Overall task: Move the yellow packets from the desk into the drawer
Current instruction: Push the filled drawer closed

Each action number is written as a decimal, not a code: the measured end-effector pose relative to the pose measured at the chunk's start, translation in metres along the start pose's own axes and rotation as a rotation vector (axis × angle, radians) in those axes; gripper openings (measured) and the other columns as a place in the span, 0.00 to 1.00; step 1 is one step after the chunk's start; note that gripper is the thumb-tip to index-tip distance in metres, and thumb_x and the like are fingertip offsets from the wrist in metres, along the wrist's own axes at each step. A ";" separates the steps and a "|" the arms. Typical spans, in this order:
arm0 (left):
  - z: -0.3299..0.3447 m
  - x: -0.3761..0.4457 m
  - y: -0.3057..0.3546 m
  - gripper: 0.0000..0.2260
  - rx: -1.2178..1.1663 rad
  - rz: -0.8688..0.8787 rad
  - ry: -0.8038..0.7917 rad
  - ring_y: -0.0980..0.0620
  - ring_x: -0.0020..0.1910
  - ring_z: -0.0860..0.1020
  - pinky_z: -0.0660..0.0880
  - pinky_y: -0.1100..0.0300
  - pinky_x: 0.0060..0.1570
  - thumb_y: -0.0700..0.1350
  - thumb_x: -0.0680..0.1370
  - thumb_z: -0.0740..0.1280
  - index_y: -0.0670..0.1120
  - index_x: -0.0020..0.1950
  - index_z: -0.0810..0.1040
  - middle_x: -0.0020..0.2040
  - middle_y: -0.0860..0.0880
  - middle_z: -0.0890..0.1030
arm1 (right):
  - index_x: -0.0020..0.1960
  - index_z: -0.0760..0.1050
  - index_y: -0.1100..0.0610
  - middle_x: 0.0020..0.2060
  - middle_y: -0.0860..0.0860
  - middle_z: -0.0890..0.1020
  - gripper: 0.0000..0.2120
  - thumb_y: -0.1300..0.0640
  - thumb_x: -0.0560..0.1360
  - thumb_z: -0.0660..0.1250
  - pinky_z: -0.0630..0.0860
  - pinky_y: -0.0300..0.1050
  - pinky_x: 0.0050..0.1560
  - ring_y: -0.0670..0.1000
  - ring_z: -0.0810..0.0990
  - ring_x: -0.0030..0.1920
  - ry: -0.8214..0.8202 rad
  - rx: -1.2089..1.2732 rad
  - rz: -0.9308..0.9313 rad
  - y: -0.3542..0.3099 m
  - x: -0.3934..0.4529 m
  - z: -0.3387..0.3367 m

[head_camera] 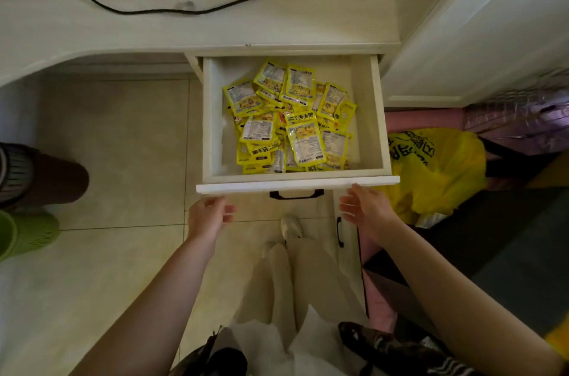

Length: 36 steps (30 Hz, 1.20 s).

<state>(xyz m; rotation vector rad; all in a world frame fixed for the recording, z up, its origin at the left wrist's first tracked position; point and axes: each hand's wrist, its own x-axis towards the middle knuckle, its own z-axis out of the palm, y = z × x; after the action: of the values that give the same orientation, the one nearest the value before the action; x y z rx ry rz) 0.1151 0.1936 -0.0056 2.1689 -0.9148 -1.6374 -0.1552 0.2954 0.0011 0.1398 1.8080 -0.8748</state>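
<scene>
Yellow packets [289, 116] heaped inside the open drawer [297, 184], none visible on the desk [154, 27]. Left hand [209, 215] and right hand [366, 209] spread, empty, just at the front panel. Probably the closing step: an even push next.

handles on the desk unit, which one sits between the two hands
The black handle on the open drawer front; the other black handle is lower, vertical, below the right hand.

Glossy plastic packets [289, 116], matt-painted wood drawer [297, 184]
</scene>
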 end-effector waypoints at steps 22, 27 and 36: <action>0.007 0.023 0.028 0.06 -0.617 -0.367 -0.252 0.36 0.60 0.77 0.75 0.47 0.60 0.33 0.77 0.65 0.36 0.53 0.71 0.60 0.31 0.75 | 0.64 0.65 0.64 0.57 0.64 0.76 0.12 0.64 0.81 0.58 0.81 0.60 0.47 0.62 0.79 0.53 -0.046 0.481 0.140 -0.021 0.017 -0.003; 0.012 0.023 0.027 0.11 -0.654 -0.343 -0.206 0.37 0.49 0.80 0.81 0.49 0.44 0.30 0.76 0.65 0.34 0.57 0.71 0.52 0.32 0.77 | 0.60 0.67 0.63 0.57 0.64 0.77 0.09 0.64 0.80 0.59 0.81 0.59 0.36 0.60 0.80 0.48 -0.057 0.450 0.165 -0.024 0.022 -0.005; 0.023 0.033 0.051 0.02 -0.626 -0.284 -0.146 0.40 0.45 0.80 0.81 0.50 0.40 0.30 0.76 0.65 0.34 0.47 0.73 0.40 0.35 0.81 | 0.63 0.65 0.63 0.57 0.64 0.76 0.12 0.65 0.80 0.58 0.82 0.58 0.41 0.60 0.80 0.49 -0.096 0.465 0.172 -0.048 0.040 -0.002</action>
<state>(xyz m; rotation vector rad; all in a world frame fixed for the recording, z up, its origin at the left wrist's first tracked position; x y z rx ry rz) 0.0826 0.1379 -0.0095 1.8047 -0.0786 -1.9014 -0.1972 0.2498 -0.0093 0.5318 1.4540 -1.1436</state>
